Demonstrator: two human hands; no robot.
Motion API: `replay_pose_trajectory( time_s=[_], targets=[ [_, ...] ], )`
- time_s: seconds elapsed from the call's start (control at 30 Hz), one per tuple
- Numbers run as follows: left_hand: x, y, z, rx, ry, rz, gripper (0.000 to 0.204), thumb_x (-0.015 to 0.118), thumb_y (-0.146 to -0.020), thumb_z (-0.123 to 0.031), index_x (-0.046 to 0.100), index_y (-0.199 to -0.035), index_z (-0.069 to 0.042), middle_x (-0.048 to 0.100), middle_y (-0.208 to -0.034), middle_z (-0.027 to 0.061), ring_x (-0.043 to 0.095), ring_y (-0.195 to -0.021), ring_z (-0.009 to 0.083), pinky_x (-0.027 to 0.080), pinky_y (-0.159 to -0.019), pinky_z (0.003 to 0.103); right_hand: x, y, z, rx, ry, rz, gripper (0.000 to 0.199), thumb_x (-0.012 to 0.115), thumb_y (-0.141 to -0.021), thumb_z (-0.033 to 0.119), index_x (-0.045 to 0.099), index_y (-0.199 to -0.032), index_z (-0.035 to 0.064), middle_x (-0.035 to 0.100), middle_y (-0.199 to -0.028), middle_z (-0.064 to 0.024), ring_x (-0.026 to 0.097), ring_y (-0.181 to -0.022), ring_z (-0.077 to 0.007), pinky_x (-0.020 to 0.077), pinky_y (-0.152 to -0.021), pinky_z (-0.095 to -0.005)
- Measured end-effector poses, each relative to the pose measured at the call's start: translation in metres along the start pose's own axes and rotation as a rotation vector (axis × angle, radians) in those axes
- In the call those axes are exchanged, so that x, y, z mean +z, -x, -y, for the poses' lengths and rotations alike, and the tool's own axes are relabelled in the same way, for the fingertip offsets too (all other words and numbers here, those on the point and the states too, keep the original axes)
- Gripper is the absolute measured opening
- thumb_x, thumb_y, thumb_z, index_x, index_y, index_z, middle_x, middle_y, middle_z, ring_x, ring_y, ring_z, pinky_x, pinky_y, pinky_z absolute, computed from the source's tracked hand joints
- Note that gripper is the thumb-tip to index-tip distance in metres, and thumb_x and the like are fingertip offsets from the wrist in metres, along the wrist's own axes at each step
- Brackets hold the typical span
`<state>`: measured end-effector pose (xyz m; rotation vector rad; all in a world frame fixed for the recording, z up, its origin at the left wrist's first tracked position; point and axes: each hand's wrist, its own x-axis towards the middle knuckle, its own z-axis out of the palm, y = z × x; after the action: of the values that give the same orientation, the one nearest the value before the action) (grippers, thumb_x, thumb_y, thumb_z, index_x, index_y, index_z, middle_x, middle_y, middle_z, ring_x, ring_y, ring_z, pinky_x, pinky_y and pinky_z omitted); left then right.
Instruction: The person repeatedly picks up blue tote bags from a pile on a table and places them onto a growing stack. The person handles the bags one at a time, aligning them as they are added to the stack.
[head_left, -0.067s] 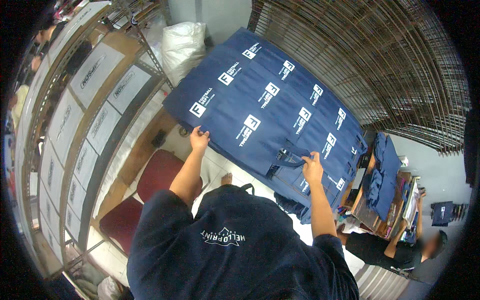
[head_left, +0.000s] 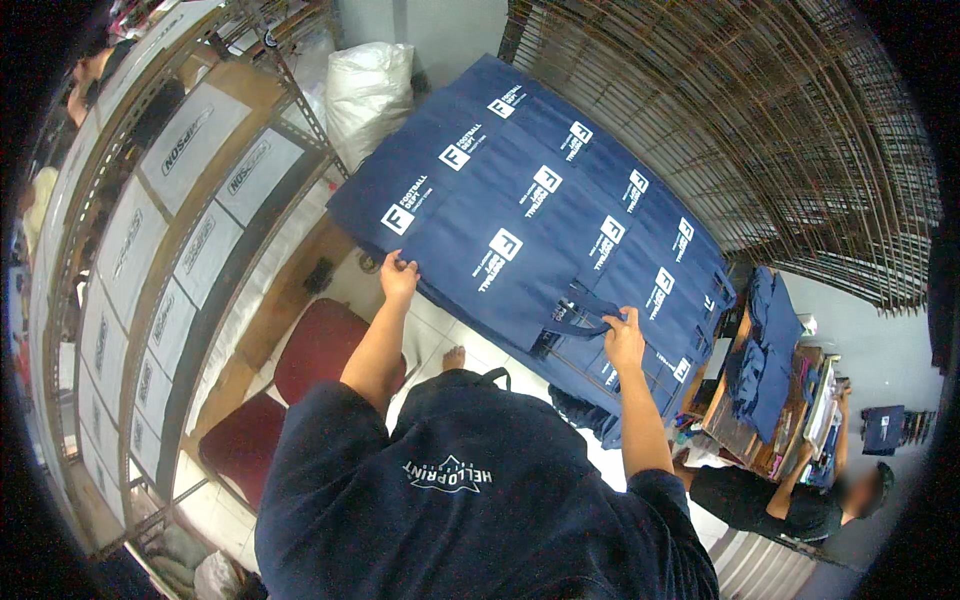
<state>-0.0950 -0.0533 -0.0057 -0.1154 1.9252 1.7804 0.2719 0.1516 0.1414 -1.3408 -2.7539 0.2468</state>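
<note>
Navy tote bags (head_left: 450,210) with white printed blocks lie in overlapping rows across a wide table. My left hand (head_left: 399,275) is at the near edge of the layer, its fingers closed in a pinch on the bottom edge of a bag. Farther right, my right hand (head_left: 624,340) grips the dark strap handle (head_left: 580,327) of a bag, thumb and fingers closed round its end. Under that handle a dark gap shows between the layers. Beyond my right hand, more bags overlap to the table's right end.
Tall wire drying racks (head_left: 710,130) rise behind the table. On the left stands a metal shelf holding printed white boxes (head_left: 205,240). Dark red chairs (head_left: 325,350) are near my left arm, a white sack (head_left: 368,100) behind. A person (head_left: 770,500) works at a cluttered wooden table (head_left: 735,420) at right.
</note>
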Motion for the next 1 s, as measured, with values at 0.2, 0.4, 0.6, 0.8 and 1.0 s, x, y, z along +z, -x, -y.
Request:
replay_pose_trajectory(
  time_s=[0.2, 0.4, 0.6, 0.8, 1.0],
  targets=[
    [-0.001, -0.018, -0.005, 0.020, -0.118, -0.049, 0.042, 0.059, -0.075, 0.006, 0.048, -0.115, -0.004, 0.047, -0.083, 0.0034, 0.053, -0.067, 0.0130, 0.051, -0.056, 0.027, 0.006, -0.008, 0.008, 0.017, -0.042, 0.002, 0.029, 0.055, -0.069, 0.001, 0.067, -0.093, 0.0135, 0.045, -0.114, -0.0095, 0.060, -0.080, -0.0286, 0.0509, -0.066, -0.0389],
    [-0.005, -0.022, -0.002, 0.051, -0.149, -0.038, 0.042, 0.060, -0.075, 0.005, 0.048, -0.115, -0.001, 0.050, -0.081, 0.0048, 0.054, -0.065, 0.0125, 0.053, -0.055, 0.027, 0.007, -0.012, 0.012, -0.006, -0.069, -0.081, 0.030, 0.054, -0.069, 0.000, 0.066, -0.093, 0.0125, 0.046, -0.114, -0.0110, 0.060, -0.080, -0.0304, 0.0506, -0.067, -0.0399],
    [-0.001, -0.019, -0.007, 0.071, -0.118, -0.060, 0.042, 0.058, -0.076, 0.007, 0.046, -0.115, 0.001, 0.049, -0.074, 0.0033, 0.053, -0.062, 0.0124, 0.053, -0.058, 0.028, 0.009, -0.018, 0.012, 0.041, -0.087, -0.057, 0.030, 0.054, -0.069, 0.000, 0.066, -0.093, 0.0125, 0.046, -0.115, -0.0108, 0.060, -0.081, -0.0307, 0.0507, -0.067, -0.0399],
    [-0.006, -0.028, 0.007, 0.070, -0.099, -0.048, 0.041, 0.059, -0.075, 0.006, 0.047, -0.114, 0.000, 0.050, -0.076, 0.0055, 0.054, -0.065, 0.0126, 0.052, -0.055, 0.028, 0.013, -0.018, 0.013, 0.050, -0.098, -0.049, 0.031, 0.054, -0.070, 0.000, 0.066, -0.094, 0.0130, 0.046, -0.115, -0.0107, 0.060, -0.081, -0.0303, 0.0506, -0.068, -0.0402],
    [-0.006, -0.032, 0.014, 0.053, -0.047, -0.070, 0.038, 0.060, -0.073, 0.006, 0.051, -0.110, 0.000, 0.051, -0.078, 0.0054, 0.055, -0.067, 0.0130, 0.055, -0.057, 0.027, 0.017, -0.018, 0.009, 0.065, -0.097, -0.042, 0.031, 0.053, -0.071, 0.000, 0.066, -0.096, 0.0137, 0.045, -0.117, -0.0108, 0.060, -0.083, -0.0305, 0.0509, -0.068, -0.0407]
  ],
)
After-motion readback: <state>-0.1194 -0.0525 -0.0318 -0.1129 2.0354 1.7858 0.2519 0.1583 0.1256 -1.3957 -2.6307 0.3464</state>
